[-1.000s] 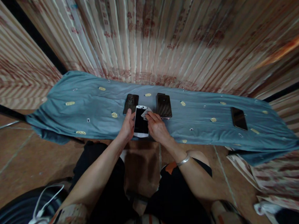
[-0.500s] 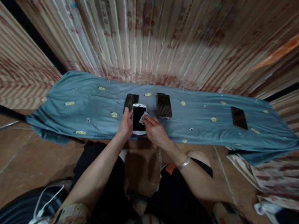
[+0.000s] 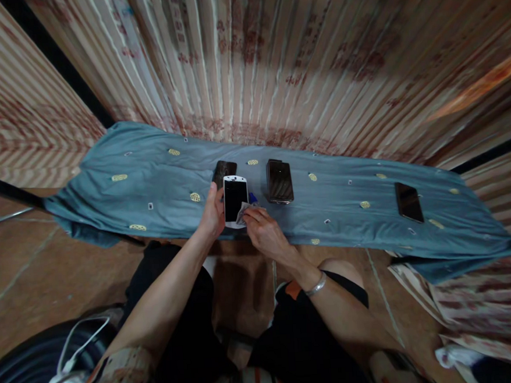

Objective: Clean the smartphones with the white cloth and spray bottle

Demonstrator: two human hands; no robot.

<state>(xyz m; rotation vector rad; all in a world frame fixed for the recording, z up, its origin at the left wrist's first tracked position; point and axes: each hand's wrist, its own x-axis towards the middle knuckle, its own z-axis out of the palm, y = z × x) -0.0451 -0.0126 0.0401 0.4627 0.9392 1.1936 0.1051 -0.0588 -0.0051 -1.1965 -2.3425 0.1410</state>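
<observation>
Phone (image 3: 235,194) with white frame and dark screen, face up in the left hand (image 3: 214,213), over the desk (image 3: 338,188) close to its near edge, left of the middle. In the head view, clamped at its left side by that hand, thumb along the upper left, the other fingers mostly hidden behind. Right hand (image 3: 264,229) pinched on a crumpled pale wipe (image 3: 241,212), fingertips together, wipe against the lower right of the screen. Around the right wrist, a silvery bracelet (image 3: 317,284).

Just past the right hand's fingers, a small blue object (image 3: 253,198), partly hidden; cannot tell what kind. Toward the far edge of the desk, a dark phone (image 3: 225,169), partly covered from sight by the white one; cannot tell whether touching. Near the middle of the desk, just right of both, a stack of dark devices (image 3: 280,181), glossy on top. Well apart, toward the right end and nearer the near edge, another dark phone (image 3: 409,202), lying flat and slightly turned.

Over the whole desk, a blue-green cloth with yellow motifs, drooping at both near corners. Beyond the far edge, a pleated, patterned curtain (image 3: 273,68).
</observation>
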